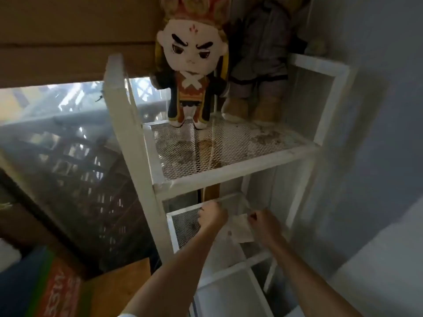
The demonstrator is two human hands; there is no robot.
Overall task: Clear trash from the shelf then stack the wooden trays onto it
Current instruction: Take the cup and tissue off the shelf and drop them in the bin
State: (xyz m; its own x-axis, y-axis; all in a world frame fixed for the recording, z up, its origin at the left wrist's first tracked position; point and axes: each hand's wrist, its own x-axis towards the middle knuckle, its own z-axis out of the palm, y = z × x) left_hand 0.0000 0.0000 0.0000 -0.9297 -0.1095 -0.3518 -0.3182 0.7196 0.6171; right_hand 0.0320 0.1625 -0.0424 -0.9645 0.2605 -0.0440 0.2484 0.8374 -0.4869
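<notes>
Here both hands are inside the second level of a white metal shelf (231, 167), reaching in under the upper mesh level. The right hand (265, 226) has its fingers pinched closed on the edge of a pale scrap of paper (240, 228), which lies flat on the mesh just to the left of that grip and stretches toward the other hand. The left hand (211, 217) sits just beyond the paper's far edge, knuckles up and fingers curled inward into a loose fist; the picture is too blurred to tell whether it holds anything, or whether it touches the paper. Under and to the left of the left hand the mesh floor shows dark, dirty patches. Well above both hands, on the upper mesh level, a plush doll (192, 72) with a pale face and red costume stands upright, and a second, grey stuffed toy (258, 65) stands just beside it toward the wall. Below and to the left of the forearms a wooden board (119, 287) and a colourful box (57, 287) lie near the shelf's foot.
</notes>
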